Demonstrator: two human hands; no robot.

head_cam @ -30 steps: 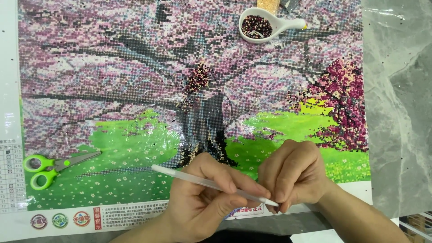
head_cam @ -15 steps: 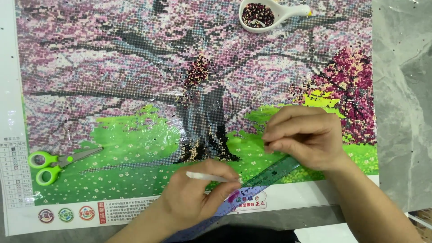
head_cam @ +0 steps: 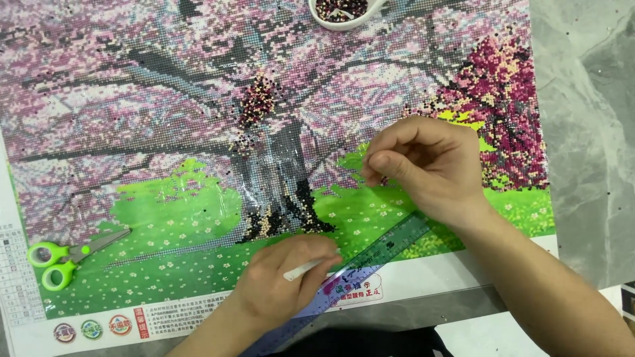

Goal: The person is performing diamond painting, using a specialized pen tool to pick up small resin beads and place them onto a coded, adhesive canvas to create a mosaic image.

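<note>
Pinching a white drill pen [head_cam: 305,267] in our left hand [head_cam: 281,284] at lower centre, we are pressing our right hand's [head_cam: 423,168] fingertips together over the diamond-painting canvas [head_cam: 165,125], centre right. We are apparently picking something tiny; next likely needs steady placement. A translucent ruler [head_cam: 370,254] is lying diagonally between the hands.

The canvas [head_cam: 198,132] carried a gridded mosaic pattern: pink and lilac blossom, grey-black trunk and branches, bright green grass dotted with small white flowers. At its right edge, a finished patch of beads showed magenta, dark red and yellow-green. The scissors [head_cam: 66,254] had lime-green handles and grey blades. The ruler [head_cam: 370,254] was translucent blue-violet with dark graduation marks. The pen [head_cam: 301,270] was white. The dish [head_cam: 344,16] was white and held dark maroon and pale beads. The desk [head_cam: 589,132] was grey with marble-like veining.
</note>
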